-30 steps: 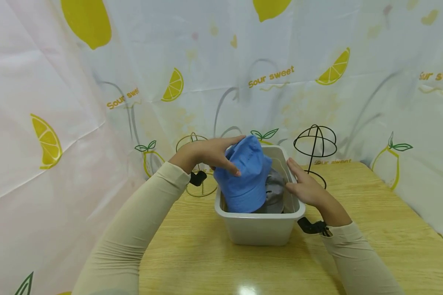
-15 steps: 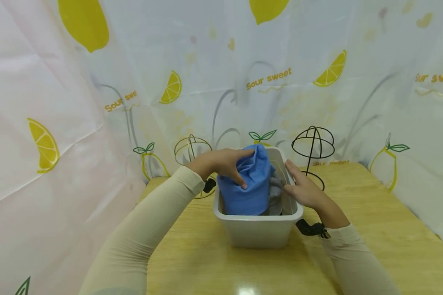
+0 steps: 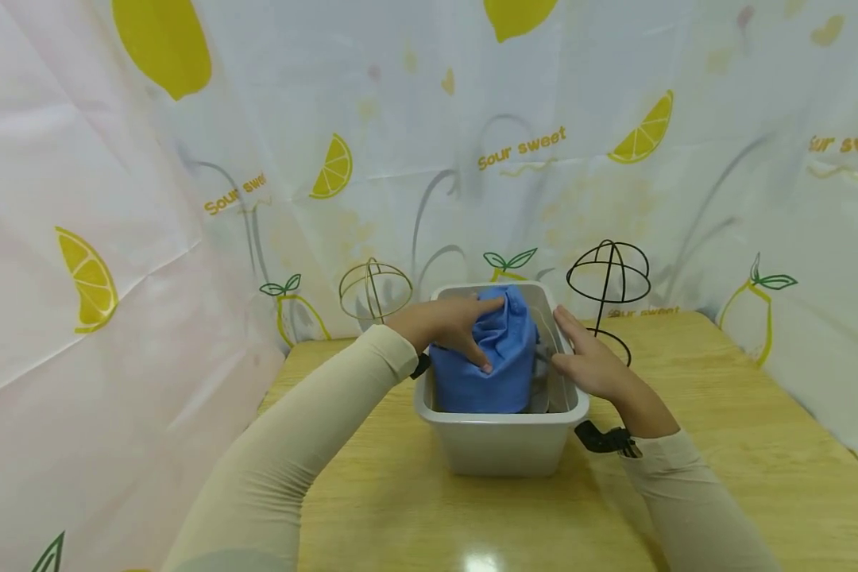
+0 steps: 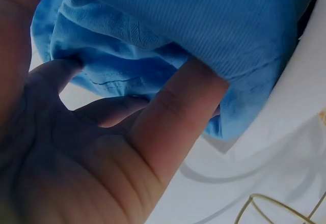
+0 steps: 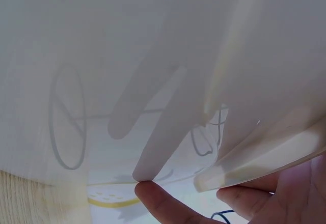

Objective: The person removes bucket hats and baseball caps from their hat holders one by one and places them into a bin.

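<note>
A blue cloth cap [image 3: 489, 381], its crown crumpled, lies in a light grey plastic bin [image 3: 500, 445]. My left hand [image 3: 457, 324] grips it from the upper left; in the left wrist view the thumb [image 4: 175, 117] tucks under a fold of blue cloth while other fingers press into the creases. Part of a grey cap [image 3: 539, 389] shows beside the blue one, mostly covered. My right hand [image 3: 589, 364] holds the bin's right rim. In the right wrist view one finger [image 5: 158, 201] touches the outer wall and the thumb reaches over the rim.
A gold wire hat stand [image 3: 375, 290] stands behind the bin to the left, partly hidden by my left arm. To the right is a black wire hat stand [image 3: 608, 274]. The wooden table [image 3: 722, 413] meets a lemon-print curtain [image 3: 515, 95] at the back.
My left hand has moved right and down with the blue cap, which now sits lower in the bin, more crumpled, covering more of the grey cap. My right hand stays on the rim.
</note>
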Demonstrator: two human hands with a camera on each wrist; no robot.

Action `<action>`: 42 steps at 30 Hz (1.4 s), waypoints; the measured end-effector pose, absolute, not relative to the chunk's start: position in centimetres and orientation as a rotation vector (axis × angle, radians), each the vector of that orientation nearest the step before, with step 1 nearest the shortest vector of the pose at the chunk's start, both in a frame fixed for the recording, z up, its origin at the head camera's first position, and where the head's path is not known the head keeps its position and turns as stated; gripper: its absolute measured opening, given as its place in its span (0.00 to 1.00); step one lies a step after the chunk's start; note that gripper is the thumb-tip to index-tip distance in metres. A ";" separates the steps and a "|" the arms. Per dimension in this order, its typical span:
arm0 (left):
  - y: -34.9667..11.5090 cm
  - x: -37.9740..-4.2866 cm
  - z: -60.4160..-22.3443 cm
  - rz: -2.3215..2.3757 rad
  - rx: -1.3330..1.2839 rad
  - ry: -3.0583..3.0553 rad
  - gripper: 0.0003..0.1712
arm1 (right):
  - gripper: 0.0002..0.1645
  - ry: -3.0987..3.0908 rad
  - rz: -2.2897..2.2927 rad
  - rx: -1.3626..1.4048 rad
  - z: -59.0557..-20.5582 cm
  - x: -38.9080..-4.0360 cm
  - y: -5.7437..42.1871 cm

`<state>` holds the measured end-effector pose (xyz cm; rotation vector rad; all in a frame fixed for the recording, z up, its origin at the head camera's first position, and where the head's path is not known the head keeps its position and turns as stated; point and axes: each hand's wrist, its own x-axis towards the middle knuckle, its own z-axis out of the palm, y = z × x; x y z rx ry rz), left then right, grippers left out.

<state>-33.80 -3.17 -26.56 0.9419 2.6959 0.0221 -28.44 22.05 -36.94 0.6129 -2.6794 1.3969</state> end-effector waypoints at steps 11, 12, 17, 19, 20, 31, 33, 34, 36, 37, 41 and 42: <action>-2.0 -34.5 -28.7 -0.089 0.915 2.713 0.69 | 0.50 -2.663 1.430 0.649 -37.0 -28.6 22.0; -2.0 -34.5 -28.9 -0.113 0.917 2.713 0.68 | 0.50 -2.664 1.435 0.650 -37.1 -28.7 21.9; -1.6 -34.5 -29.6 -0.250 0.978 2.730 0.65 | 0.50 -2.676 1.403 0.639 -37.1 -28.7 21.9; -1.3 -34.4 -29.7 -0.283 0.981 2.742 0.64 | 0.51 -2.679 1.391 0.631 -36.9 -28.7 22.0; -1.2 -34.4 -29.8 -0.296 0.977 2.747 0.64 | 0.51 -2.678 1.391 0.631 -36.9 -28.7 22.0; -0.2 -33.9 -30.6 -0.410 0.901 2.728 0.61 | 0.51 -2.679 1.406 0.672 -36.7 -28.8 21.5; -0.1 -33.8 -30.7 -0.431 0.918 2.731 0.60 | 0.51 -2.681 1.402 0.672 -36.6 -28.8 21.5; 0.0 -33.7 -30.8 -0.444 0.930 2.734 0.60 | 0.50 -2.683 1.398 0.666 -36.6 -28.7 21.5; 0.1 -33.6 -31.0 -0.462 0.946 2.743 0.59 | 0.51 -2.685 1.389 0.656 -36.5 -28.7 21.6; 0.2 -33.5 -31.1 -0.471 0.951 2.746 0.58 | 0.51 -2.685 1.387 0.654 -36.5 -28.7 21.6; 0.6 -33.3 -31.5 -0.494 0.958 2.748 0.57 | 0.51 -2.688 1.378 0.642 -36.8 -28.5 21.9; 0.8 -33.3 -31.6 -0.502 0.959 2.746 0.57 | 0.51 -2.689 1.383 0.639 -36.8 -28.5 22.0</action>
